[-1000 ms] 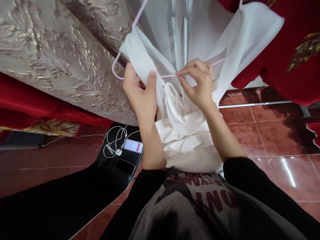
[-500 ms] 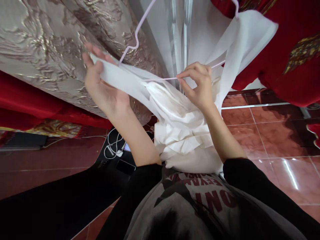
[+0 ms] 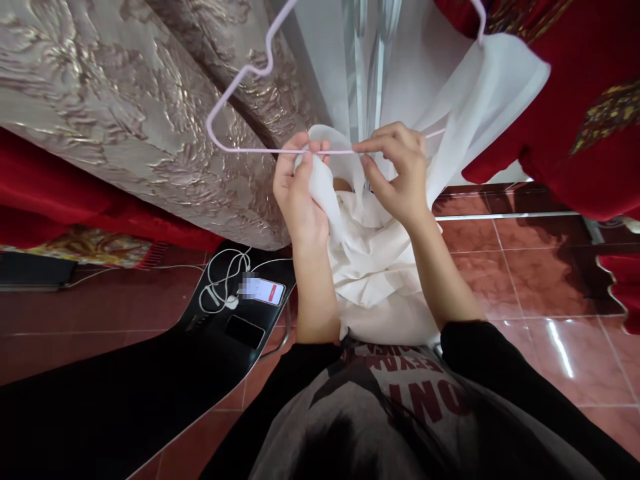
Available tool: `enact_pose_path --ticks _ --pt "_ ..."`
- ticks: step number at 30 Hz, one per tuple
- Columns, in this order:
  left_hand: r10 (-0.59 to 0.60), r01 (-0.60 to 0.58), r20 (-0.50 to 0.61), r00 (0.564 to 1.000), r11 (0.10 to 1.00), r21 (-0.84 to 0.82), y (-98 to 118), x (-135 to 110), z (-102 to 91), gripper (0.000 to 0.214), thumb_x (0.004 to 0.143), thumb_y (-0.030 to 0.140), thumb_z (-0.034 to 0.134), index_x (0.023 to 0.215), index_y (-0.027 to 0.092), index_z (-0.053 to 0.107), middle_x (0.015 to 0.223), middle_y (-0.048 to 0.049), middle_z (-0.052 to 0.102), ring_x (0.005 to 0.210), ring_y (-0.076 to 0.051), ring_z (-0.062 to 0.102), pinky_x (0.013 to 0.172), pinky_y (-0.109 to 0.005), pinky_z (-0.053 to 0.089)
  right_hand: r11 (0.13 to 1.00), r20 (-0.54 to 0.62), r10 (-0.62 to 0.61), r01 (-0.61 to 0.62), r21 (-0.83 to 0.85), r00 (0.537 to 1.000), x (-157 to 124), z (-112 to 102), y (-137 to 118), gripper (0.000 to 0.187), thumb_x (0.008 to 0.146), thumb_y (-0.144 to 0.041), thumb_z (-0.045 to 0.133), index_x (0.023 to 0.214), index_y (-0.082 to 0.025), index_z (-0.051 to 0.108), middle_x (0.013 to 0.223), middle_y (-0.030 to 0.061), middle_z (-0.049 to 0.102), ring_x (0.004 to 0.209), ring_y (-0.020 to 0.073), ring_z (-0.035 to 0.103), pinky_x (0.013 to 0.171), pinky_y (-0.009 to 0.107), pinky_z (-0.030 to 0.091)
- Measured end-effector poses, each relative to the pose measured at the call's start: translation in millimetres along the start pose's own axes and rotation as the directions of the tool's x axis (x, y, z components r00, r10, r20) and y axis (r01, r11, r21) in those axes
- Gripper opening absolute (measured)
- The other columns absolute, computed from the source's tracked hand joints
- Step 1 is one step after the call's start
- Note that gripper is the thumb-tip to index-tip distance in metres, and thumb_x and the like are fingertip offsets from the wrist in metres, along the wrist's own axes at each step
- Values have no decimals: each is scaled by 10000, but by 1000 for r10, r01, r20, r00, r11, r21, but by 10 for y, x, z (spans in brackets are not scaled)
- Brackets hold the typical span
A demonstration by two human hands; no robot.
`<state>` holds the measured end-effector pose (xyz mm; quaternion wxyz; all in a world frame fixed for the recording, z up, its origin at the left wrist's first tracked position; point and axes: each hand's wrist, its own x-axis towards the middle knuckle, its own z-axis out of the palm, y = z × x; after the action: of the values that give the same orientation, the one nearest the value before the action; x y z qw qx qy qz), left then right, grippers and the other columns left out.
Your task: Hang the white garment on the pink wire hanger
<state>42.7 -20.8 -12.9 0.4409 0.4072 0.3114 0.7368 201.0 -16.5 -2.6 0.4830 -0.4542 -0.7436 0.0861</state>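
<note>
A pale pink clothes hanger [image 3: 219, 123] is in front of me, its left shoulder bare and its lower bar running level. White sheer garment fabric [image 3: 510, 73] still drapes over the hanger's right end, and the rest of it bunches down onto my lap. My left hand [image 3: 303, 190] is closed around an edge of the white fabric, its fingers against the lower bar. Just right of it, my right hand [image 3: 400, 173] pinches the bar between thumb and fingertips. Part of the bar behind my right hand is hidden.
A black chair [image 3: 165, 373] at left carries a lit phone [image 3: 265, 291], a dark phone [image 3: 245, 332] and a white cable [image 3: 205, 303]. Embossed beige fabric [image 3: 125, 120] hangs at left, red cloth [image 3: 565, 127] at right. Red tiles [image 3: 540, 280] cover the floor.
My left hand has moved right, from the hanger's left end to its lower bar, bringing the fabric along. The left shoulder of the hanger is now uncovered. My right hand stays on the bar.
</note>
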Motion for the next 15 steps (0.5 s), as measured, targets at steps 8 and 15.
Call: enact_pose_path --ticks 8,15 --pt "126 -125 18 992 991 -45 123 -47 40 250 894 424 764 987 251 609 929 -38 596 1019 -241 651 748 -331 491 914 -465 -73 246 323 882 -90 -704 129 316 898 -219 637 1169 -368 705 1186 -46 647 1139 116 620 1009 302 505" --pt "131 -128 28 991 987 -96 93 -29 41 303 838 429 827 983 231 651 895 -43 605 989 -251 659 722 -322 462 855 -296 324 -144 499 898 -396 -633 714 620 784 -437 751 1333 -247 534 1333 91 574 1277 205 582 1143 432 463"
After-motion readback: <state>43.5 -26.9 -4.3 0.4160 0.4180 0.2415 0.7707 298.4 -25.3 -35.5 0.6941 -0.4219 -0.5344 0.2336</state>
